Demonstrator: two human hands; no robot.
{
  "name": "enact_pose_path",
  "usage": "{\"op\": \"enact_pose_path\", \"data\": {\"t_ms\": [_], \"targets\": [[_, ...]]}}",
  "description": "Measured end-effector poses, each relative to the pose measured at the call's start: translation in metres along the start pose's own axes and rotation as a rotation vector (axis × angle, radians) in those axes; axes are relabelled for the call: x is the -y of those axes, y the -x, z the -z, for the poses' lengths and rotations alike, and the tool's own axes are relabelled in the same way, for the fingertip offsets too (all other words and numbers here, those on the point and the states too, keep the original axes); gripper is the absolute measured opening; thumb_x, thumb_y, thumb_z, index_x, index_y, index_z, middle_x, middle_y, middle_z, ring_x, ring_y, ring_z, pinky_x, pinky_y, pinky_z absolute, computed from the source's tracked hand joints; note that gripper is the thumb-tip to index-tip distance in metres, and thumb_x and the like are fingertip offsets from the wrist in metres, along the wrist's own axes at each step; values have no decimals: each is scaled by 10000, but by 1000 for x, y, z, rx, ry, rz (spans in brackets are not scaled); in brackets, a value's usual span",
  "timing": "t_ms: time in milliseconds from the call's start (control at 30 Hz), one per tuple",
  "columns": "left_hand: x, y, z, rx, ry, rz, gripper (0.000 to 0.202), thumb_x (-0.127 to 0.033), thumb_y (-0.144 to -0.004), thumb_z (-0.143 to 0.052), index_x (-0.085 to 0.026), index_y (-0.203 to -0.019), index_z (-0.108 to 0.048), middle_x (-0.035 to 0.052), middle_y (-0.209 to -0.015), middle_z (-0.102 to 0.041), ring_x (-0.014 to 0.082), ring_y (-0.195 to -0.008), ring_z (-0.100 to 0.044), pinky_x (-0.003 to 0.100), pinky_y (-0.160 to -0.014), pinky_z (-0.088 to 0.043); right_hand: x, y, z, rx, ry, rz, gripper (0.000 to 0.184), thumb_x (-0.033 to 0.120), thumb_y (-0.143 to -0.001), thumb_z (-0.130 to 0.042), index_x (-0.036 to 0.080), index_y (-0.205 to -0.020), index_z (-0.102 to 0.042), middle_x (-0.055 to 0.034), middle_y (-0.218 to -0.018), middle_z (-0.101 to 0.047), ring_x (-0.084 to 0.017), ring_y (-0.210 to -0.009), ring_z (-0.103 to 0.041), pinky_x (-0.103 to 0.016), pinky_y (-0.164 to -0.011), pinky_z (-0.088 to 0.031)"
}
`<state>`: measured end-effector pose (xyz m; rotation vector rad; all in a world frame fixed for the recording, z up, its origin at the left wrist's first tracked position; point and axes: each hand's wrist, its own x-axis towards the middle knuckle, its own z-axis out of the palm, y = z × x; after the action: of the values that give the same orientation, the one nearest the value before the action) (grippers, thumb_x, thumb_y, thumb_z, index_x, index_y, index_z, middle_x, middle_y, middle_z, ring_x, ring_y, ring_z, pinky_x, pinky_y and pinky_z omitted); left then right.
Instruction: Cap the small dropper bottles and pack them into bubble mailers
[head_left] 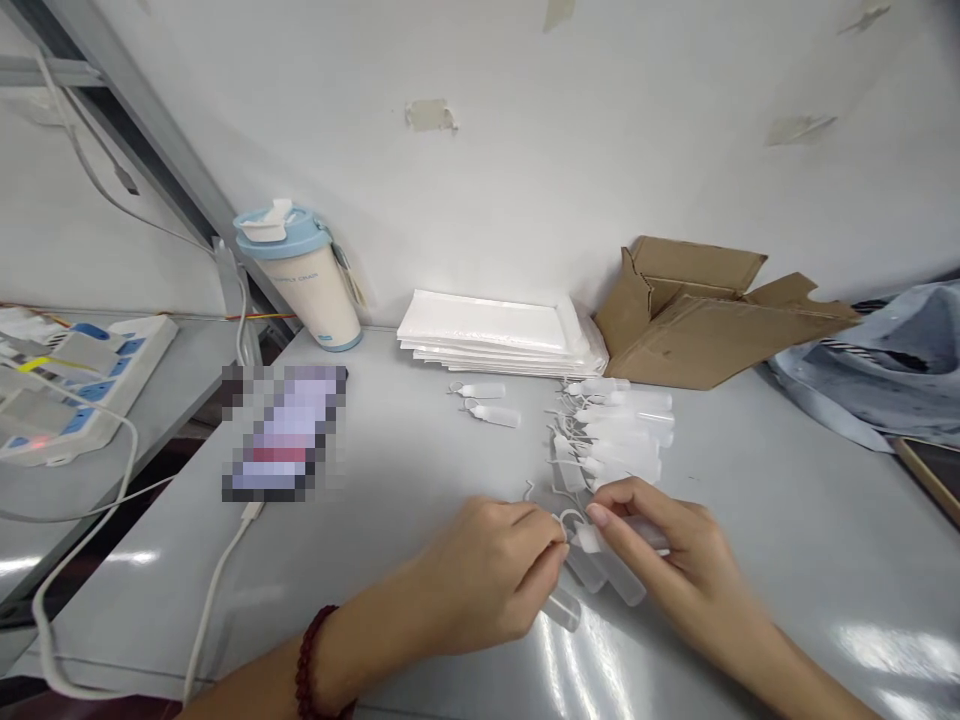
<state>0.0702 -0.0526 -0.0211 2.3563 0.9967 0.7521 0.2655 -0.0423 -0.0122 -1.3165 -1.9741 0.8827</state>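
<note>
My left hand (495,570) is closed in a pinch beside the white tip of a small squeeze bottle; what lies between its fingertips is hidden. Thumb and forefinger of my right hand (675,550) close around the neck area of a small translucent squeeze bottle (651,533), partly covered by the hand. Under and between both hands lie more such bottles, one nearest being a clear bottle (562,608) below my left fingers. Just beyond is a heap of squeeze bottles (622,440) with thin looped white cap straps. Two separate bottles (495,414) rest farther left.
Against the wall stand a cream tumbler (311,290), a stack of white padded envelopes (487,325) and an open cardboard box (675,330). Left lie a blurred phone (289,430) on a white cable (217,580) and a power strip (112,380). Grey-blue cloth (892,350) is at right.
</note>
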Motion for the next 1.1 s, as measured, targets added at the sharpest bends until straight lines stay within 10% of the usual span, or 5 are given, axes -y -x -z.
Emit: {"op": "enact_pose_path", "data": {"t_ms": [1100], "targets": [[-4, -4, 12, -145, 214, 174, 126, -151, -899, -477, -148, -834, -584, -29, -639, -562, 78, -538, -479, 181, -506, -364, 14, 1, 5, 5, -128, -106, 211, 412, -865, -520, 215, -851, -596, 5, -699, -602, -115, -528, -521, -199, -426, -385]]}}
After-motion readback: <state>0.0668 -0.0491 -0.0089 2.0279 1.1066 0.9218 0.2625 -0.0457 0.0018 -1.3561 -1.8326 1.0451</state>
